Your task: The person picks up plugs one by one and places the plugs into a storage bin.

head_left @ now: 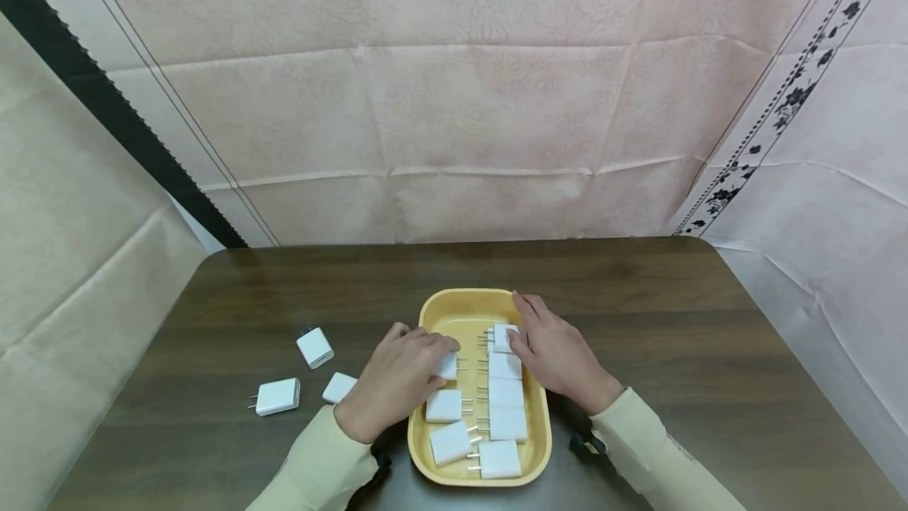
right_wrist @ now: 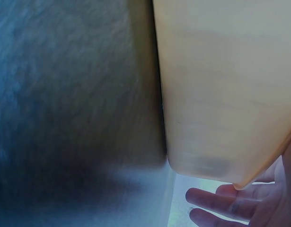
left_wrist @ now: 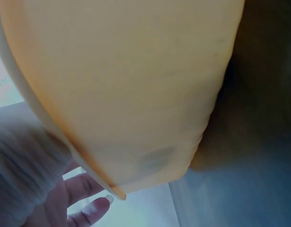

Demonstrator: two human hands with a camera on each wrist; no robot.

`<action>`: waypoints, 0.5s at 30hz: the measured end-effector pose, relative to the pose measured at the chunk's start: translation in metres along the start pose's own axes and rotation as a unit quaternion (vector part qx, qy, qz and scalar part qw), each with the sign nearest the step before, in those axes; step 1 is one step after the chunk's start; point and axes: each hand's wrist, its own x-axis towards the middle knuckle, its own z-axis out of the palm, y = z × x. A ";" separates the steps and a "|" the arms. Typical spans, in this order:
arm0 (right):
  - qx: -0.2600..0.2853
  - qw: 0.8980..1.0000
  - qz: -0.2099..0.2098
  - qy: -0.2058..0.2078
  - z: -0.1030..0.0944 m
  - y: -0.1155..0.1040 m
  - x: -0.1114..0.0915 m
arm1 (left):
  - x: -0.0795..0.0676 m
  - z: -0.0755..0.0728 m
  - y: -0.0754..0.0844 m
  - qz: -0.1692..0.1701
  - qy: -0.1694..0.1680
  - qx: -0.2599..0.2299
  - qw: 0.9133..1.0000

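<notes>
A yellow tray (head_left: 464, 307) holds white plug chargers in two columns, their metal prongs facing the middle. My left hand (head_left: 397, 379) reaches over the tray's left rim and pinches a white charger (head_left: 445, 367) between thumb and fingers. Below it in the left column lie a level charger (head_left: 444, 406) and a slightly tilted one (head_left: 450, 443). My right hand (head_left: 560, 349) lies at the right rim, fingers fairly straight, its thumb at the topmost right charger (head_left: 504, 337). In both wrist views the tray's outer wall (left_wrist: 136, 85) (right_wrist: 225, 94) hides the chargers.
On the dark wooden table (head_left: 638, 298), left of the tray, lie three loose chargers: an upper one (head_left: 315, 348), a lower left one (head_left: 277, 397) and one partly behind my left hand (head_left: 339, 387). Pale patterned cloth (head_left: 454, 117) hangs behind the table.
</notes>
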 end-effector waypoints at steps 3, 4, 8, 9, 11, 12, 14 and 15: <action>0.000 1.000 -0.002 0.001 0.000 0.000 0.000 | 0.001 0.000 0.000 0.002 -0.009 0.001 1.000; 0.000 1.000 -0.002 0.001 0.000 0.000 0.000 | 0.001 0.000 0.000 0.002 -0.013 0.001 1.000; 0.002 1.000 0.001 -0.003 0.000 0.000 0.000 | 0.001 -0.001 0.001 0.001 -0.026 -0.002 1.000; 0.002 1.000 0.002 -0.004 0.000 0.000 0.000 | 0.001 -0.001 0.001 0.001 -0.027 -0.003 1.000; 0.002 1.000 0.003 -0.005 0.000 0.000 0.000 | 0.001 -0.001 0.001 0.001 -0.030 -0.003 1.000; 0.002 1.000 0.003 -0.005 0.000 0.000 0.000 | 0.001 -0.001 0.001 0.002 -0.031 -0.002 1.000; 0.002 1.000 0.004 -0.004 0.000 0.000 0.000 | 0.001 -0.001 0.001 0.003 -0.032 0.000 0.999; 0.003 1.000 0.004 -0.004 0.000 0.000 0.000 | 0.002 -0.001 0.001 0.003 -0.033 0.000 0.999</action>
